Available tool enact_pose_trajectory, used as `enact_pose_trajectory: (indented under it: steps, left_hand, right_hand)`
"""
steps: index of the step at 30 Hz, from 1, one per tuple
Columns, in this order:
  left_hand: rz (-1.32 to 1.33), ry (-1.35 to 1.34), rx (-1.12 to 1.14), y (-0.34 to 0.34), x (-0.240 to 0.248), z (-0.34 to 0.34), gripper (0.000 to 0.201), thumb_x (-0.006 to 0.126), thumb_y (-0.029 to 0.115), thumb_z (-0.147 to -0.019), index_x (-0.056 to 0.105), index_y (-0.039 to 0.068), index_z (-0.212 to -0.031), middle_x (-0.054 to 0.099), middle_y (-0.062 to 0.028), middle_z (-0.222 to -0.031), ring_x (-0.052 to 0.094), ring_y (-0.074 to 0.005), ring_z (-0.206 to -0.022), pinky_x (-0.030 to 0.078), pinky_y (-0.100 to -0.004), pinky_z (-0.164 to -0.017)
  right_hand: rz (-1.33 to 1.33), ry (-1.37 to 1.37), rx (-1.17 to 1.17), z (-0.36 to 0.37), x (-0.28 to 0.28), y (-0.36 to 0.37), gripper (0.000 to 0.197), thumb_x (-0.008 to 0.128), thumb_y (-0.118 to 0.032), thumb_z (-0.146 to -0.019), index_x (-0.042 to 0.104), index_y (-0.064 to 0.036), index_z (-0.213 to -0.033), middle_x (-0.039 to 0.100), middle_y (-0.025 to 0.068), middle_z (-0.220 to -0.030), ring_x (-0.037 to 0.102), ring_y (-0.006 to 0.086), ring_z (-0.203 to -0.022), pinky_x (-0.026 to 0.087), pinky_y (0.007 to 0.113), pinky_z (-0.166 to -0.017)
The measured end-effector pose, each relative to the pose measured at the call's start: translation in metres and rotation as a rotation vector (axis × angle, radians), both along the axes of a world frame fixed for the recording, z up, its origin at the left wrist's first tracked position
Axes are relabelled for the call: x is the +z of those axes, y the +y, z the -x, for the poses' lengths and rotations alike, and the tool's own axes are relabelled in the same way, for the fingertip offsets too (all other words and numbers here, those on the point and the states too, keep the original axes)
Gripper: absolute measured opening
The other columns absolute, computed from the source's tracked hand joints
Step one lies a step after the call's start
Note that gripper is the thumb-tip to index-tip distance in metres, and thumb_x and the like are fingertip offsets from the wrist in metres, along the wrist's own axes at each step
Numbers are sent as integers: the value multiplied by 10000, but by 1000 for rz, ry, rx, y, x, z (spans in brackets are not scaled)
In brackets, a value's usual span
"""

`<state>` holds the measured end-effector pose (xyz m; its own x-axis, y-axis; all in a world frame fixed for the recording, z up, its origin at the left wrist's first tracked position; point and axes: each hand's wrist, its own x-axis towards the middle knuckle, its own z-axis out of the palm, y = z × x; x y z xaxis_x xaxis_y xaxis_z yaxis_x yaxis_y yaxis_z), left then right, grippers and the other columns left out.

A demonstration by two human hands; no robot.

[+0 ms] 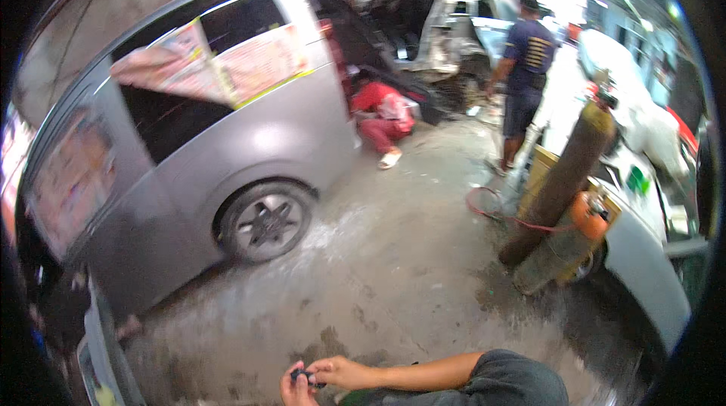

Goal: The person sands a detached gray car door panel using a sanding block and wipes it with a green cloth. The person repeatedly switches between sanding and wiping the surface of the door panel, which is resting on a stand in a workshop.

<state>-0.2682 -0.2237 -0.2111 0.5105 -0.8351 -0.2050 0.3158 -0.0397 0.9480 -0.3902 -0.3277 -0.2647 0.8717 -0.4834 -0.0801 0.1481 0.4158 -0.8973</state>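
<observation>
At the lower edge, my left hand (294, 388) and my right hand (337, 371) meet around a small black object (302, 376). Its kind is too small and blurred to tell. The fingers of both hands are closed on it, with part of it showing between them. My right forearm stretches in from the right, below a dark grey sleeve (514, 379). Beneath the hands lies the stained concrete floor (401, 285).
A grey van (280, 118) with paper-masked windows stands at left. One person in red (382, 107) crouches behind it; another in dark blue (525, 58) stands farther right. Two gas cylinders (563, 179) lean at right beside a red hose (484, 205). A stripped car body (401, 20) is behind.
</observation>
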Motion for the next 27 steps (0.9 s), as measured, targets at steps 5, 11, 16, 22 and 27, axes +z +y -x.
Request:
enact_pose_trajectory:
  steps: [5,11,16,22,27]
  left_hand:
    - [10,-446,138,33,52,1,136,628,50,-985,665,25,-1113,643,11,-1092,580,-109,-939,472,-269,-781]
    - [-334,-1350,591,142,187,-93,156,743,100,-880,634,-10,-905,615,-144,-857,612,-313,-802,494,-403,-744]
    - [-675,-1230,696,256,266,-170,218,725,150,-911,667,-26,-1026,693,-168,-910,662,-280,-829,513,-388,-760]
    - [-764,-1293,456,292,251,-270,211,751,171,-900,668,-16,-952,637,-71,-788,598,-169,-766,482,-350,-699]
    - [-849,-1220,406,268,240,-298,224,790,174,-870,660,4,-934,638,-64,-825,592,-168,-759,480,-361,-683]
  right_hand:
    - [100,127,123,22,46,11,336,663,-182,-1027,646,-14,-1317,702,67,-1249,646,146,-1148,513,320,-1014]
    - [136,208,61,23,-3,-3,350,668,-132,-1014,614,43,-1311,701,115,-1263,653,196,-1168,523,344,-1018]
    - [541,172,194,-54,35,-4,407,706,-142,-980,596,28,-1333,686,133,-1253,675,220,-1101,543,347,-963]
    - [1239,-297,327,-213,196,25,577,734,-251,-944,518,-48,-1438,523,222,-1441,554,405,-1286,485,455,-1044]
    - [1473,-751,105,-383,286,106,619,746,-261,-907,522,-79,-1455,440,240,-1524,462,452,-1377,419,537,-1105]
